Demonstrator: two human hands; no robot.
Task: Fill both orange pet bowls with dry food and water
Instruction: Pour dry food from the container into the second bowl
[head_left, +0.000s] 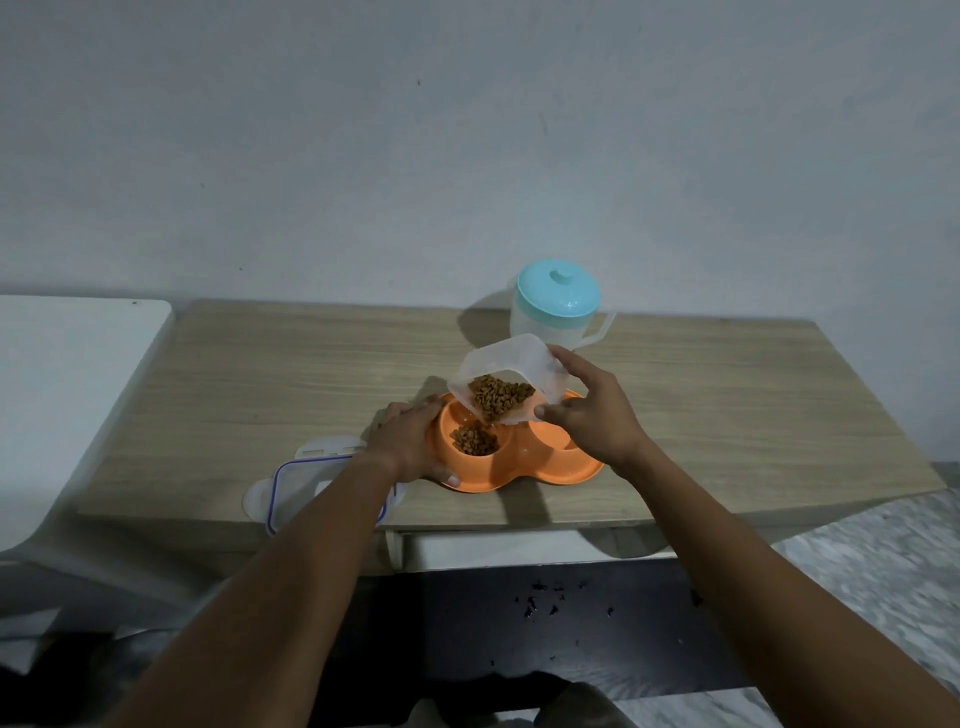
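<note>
The right hand (597, 421) has its grip closed on the tilted clear container (506, 382), spilling kibble (474, 439) into the left well of the orange pet bowls (519, 462) at table centre. The left hand (410, 441) clasps the bowls' 9 o'clock rim. Next, probably, the water jug (558, 306) at 12 o'clock fills the empty right well.

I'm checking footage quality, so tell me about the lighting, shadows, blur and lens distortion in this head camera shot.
Head view: dim, flat, bluish light; soft shadows fall left of the pitcher and beneath the tilted food container. The wide lens bows the table edges. The orange double bowl and both hands, left and right, stay fairly sharp; the floor at lower right smears.
</note>
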